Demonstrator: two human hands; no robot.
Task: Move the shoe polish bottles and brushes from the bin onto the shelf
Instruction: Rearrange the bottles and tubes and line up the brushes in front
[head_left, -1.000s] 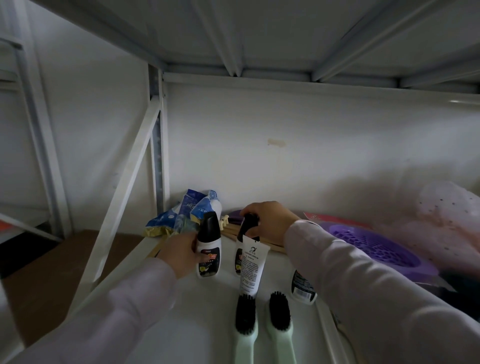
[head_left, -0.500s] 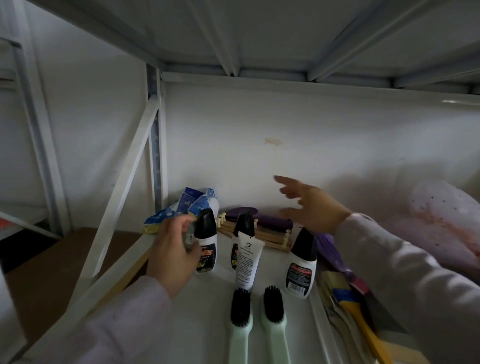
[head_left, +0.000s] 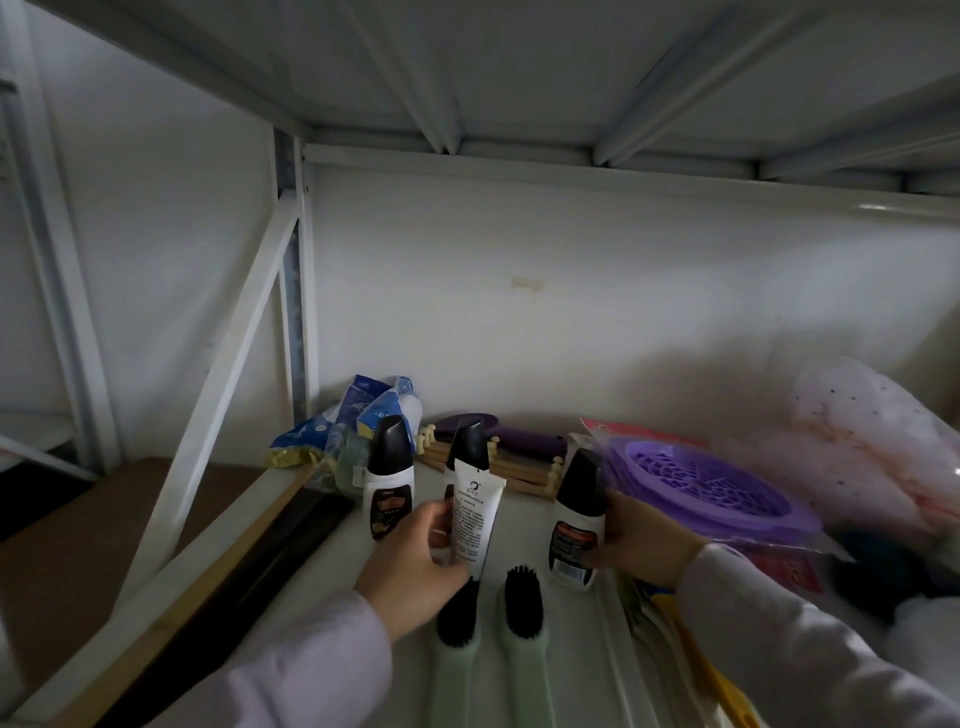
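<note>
On the white shelf (head_left: 332, 582) stand three white shoe polish bottles with black caps. The left bottle (head_left: 390, 475) stands free. The middle bottle (head_left: 467, 447) is mostly hidden behind a white tube (head_left: 475, 517), and my left hand (head_left: 415, 566) grips that tube from the left. My right hand (head_left: 641, 545) is closed around the right bottle (head_left: 576, 514), which leans slightly. Two pale green brushes with black bristles lie side by side at the front, the left brush (head_left: 457, 639) and the right brush (head_left: 524, 623). No bin is in view.
Blue snack packets (head_left: 358, 421) and a wooden rack (head_left: 514, 467) with a dark purple item lie at the back. A purple plastic strainer (head_left: 711, 488) and a pink bag (head_left: 878, 447) fill the right. A yellow-handled tool (head_left: 701, 670) lies at the front right.
My left hand left the left bottle and took hold of the white tube. My right hand came down from the air and closed on the right bottle.
</note>
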